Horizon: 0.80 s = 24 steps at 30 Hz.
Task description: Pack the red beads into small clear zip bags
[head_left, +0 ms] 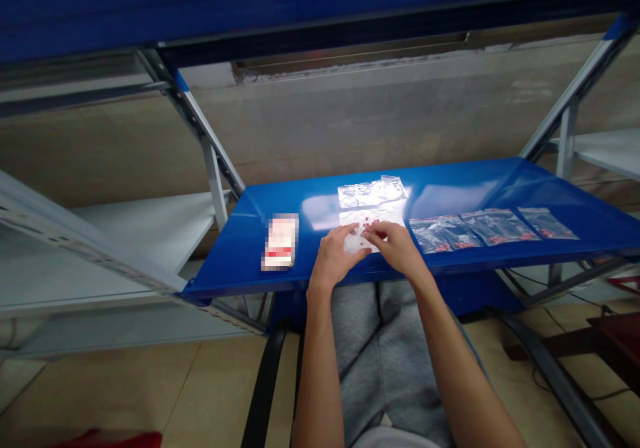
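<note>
A white sheet (350, 217) lies on the blue shelf before me, with several small red pieces (367, 221) loose on it. My left hand (336, 256) rests at the sheet's left edge, its thumb and fingers apart in a curve around some of the pieces. Over the middle of the sheet, my right hand (395, 243) has its fingertips pinched together near the red pieces; whatever is between them is too small to make out. Just behind the sheet are flat clear plastic bags (373, 193). To the right, several clear zip bags (507, 225) with red pieces inside lie in a row.
A blurred-out pale rectangular item (281, 241) with a red band lies on the left of the blue shelf (240, 235). Metal uprights (200, 125) frame both sides, and another blue shelf (320, 1) hangs overhead. Black chair armrests (265, 388) flank my legs.
</note>
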Each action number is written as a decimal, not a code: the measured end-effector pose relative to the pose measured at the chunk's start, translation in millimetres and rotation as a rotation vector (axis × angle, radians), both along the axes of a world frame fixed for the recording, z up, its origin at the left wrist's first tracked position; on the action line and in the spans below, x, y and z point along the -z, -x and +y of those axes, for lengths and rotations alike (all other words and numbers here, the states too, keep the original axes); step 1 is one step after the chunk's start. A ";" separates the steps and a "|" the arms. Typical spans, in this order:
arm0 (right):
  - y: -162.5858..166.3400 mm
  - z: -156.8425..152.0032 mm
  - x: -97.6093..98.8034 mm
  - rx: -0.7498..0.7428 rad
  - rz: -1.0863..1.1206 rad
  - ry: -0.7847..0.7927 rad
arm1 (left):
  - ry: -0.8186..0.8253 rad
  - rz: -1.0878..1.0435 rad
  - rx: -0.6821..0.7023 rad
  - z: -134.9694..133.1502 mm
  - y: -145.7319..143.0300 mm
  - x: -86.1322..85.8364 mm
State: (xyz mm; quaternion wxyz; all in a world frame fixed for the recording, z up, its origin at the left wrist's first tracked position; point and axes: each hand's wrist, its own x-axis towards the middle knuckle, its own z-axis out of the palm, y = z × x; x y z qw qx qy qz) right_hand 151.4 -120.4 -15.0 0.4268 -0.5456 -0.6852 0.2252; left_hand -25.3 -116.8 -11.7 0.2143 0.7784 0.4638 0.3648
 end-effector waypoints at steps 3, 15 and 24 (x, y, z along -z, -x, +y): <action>-9.0 2.7 7.4 0.106 -0.034 -0.018 | 0.008 -0.003 -0.014 0.2 0.9 -0.2; -38.6 25.7 33.3 0.469 -0.367 0.018 | 0.016 0.008 -0.024 -1.3 3.4 0.0; -34.3 31.2 30.3 0.484 -0.445 0.024 | 0.021 0.011 -0.029 -1.6 4.1 -1.3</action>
